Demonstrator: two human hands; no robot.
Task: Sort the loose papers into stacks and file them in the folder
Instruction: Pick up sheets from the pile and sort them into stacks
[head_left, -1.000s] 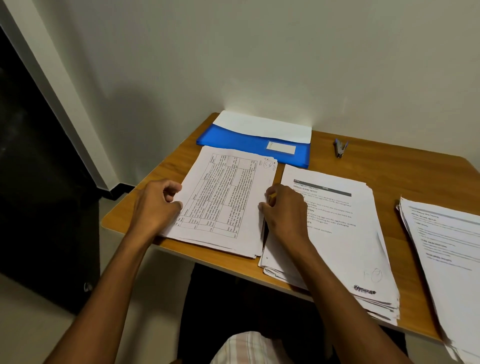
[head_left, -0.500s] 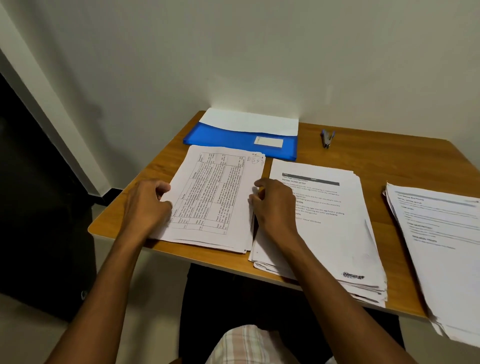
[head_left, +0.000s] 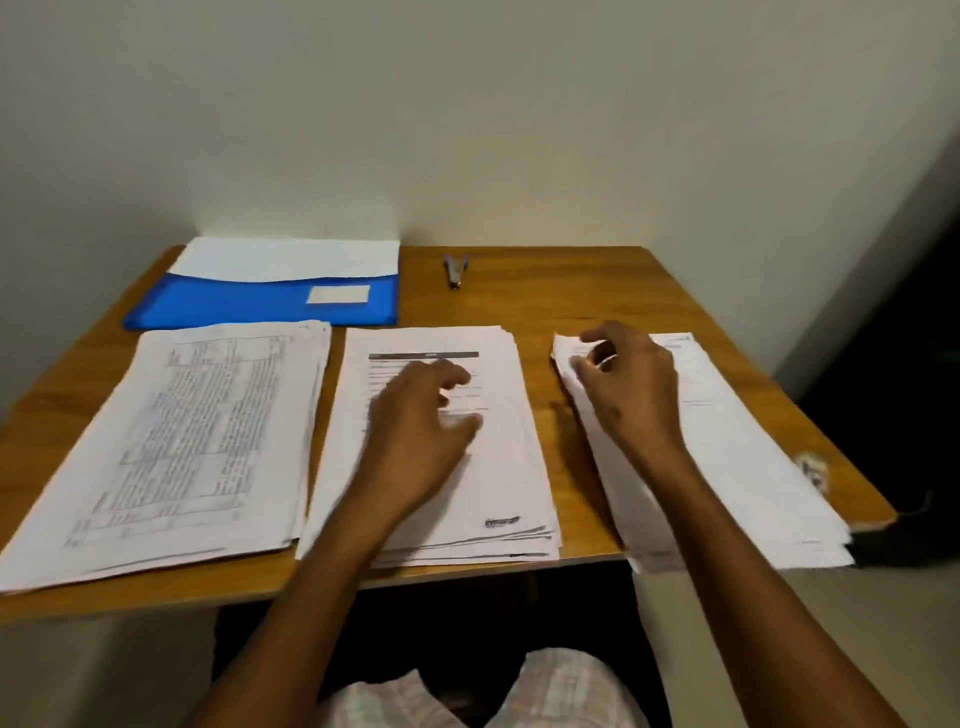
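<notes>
**Operator:** State the condition nearest the front edge of the bench (head_left: 582, 306).

**Inspector:** Three paper stacks lie in a row, all overhanging or flush with that edge. Taking the middle stack (head_left: 511, 467) as reference: the table-printed stack (head_left: 197, 441) lies just to its left, and the right stack (head_left: 737, 467) lies apart to its right, its near corner projecting past the bench edge. Risk: a sideways nudge could tip that stack to the floor.

**Operator:** Grip state?

**Inspector:** The left hand (head_left: 421, 441) hovers over or rests on the middle stack, fingers loosely curled, nothing held (contact cannot be confirmed; the frame is blurred). The right hand (head_left: 631, 395) is at the far left corner of the right stack, thumb and forefinger loosely curved; whether they pinch a sheet cannot be told.

**Operator:** Further hazards?

**Inspector:** Lifting a single sheet may drag those beneath and fan the stack. The middle stack's lower sheets are already splayed at its near edge.

**Operator:** Beyond the stacks?

**Inspector:** The blue folder (head_left: 249, 306) lies behind the middle stack, to the left, with white paper showing at its far edge. A small stapler-like tool (head_left: 455, 270) lies behind, to the right; papers swept rearward could strike it.
</notes>
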